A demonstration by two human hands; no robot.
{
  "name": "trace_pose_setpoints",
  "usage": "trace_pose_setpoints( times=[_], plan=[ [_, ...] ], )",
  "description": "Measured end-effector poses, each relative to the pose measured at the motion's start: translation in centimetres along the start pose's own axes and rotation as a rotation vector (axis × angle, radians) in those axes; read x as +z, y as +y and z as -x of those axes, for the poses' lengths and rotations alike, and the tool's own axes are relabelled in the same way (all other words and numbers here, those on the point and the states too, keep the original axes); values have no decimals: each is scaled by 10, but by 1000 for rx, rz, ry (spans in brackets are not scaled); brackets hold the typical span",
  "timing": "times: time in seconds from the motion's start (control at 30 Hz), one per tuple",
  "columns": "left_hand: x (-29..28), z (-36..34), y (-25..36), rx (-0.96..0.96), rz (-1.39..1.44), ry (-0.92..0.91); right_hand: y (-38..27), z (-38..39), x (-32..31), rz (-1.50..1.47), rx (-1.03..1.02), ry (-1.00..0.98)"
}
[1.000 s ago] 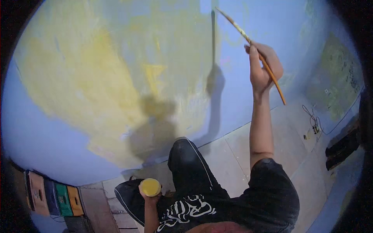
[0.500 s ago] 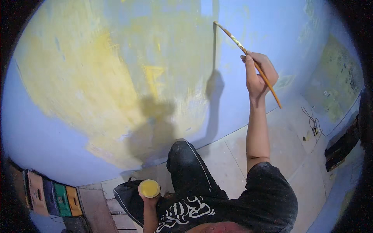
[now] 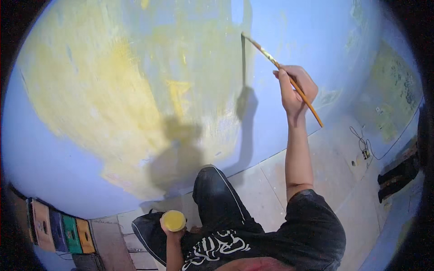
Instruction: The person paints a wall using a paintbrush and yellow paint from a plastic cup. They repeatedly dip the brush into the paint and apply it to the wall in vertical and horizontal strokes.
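While pinching the slender orange-handled paintbrush [image 3: 270, 57] mid-shaft between right hand [image 3: 298, 88] fingers, apparently tip-first against the yellow-streaked blue wall [image 3: 203, 58], and cupping the yellow paint cup [image 3: 174, 221] in the left hand [image 3: 171, 233], expect probable lightness, stiffness and good purchase above the bristles.

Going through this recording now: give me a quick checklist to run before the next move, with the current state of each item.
1. Right hand gripping the brush by its handle: ok.
2. Left hand holding the cup: ok.
3. Cup has something in it: ok, yellow contents show from above; their depth, cannot tell.
4. Brush tip touching the wall: cannot tell; it meets its shadow, so it is at or very near the surface.
5. Brush and cup together for reloading: not ok, they are well apart.
6. Coloured objects at lower left clear of both hands: ok.
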State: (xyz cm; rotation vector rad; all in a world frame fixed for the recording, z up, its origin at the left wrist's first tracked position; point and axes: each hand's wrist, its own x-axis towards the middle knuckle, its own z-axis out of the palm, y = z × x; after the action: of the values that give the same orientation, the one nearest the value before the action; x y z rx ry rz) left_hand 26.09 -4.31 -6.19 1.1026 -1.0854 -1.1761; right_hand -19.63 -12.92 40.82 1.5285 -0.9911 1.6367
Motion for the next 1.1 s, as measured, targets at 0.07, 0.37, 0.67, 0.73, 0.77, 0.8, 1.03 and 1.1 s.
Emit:
trace_pose_setpoints(
  times=[0.07,0.37,0.67,0.73,0.77,0.8,1.03,1.1],
  plan=[
    [-7,0,-2,-304,428,36,1,3,-5,-11,-8,19],
    [2,-2,23,-733,993,127,16,-42,19,-61,-117,113],
    [-12,-2,-10,-647,950,72,-10,-11,-7,-21,2,-41],
    [-22,-5,-17,-607,998,57,-11,-25,4,-51,-36,49],
    [-26,-5,-19,-590,1024,48,-8,-34,12,-88,-40,99],
    [-27,-4,-19,-573,1053,37,-5,-41,17,-104,-73,129],
    [-15,-2,22,-669,1172,-98,-11,-33,23,29,-66,-38],
    [-5,3,29,-673,1013,96,-15,-15,16,-53,24,-33]
  ],
)
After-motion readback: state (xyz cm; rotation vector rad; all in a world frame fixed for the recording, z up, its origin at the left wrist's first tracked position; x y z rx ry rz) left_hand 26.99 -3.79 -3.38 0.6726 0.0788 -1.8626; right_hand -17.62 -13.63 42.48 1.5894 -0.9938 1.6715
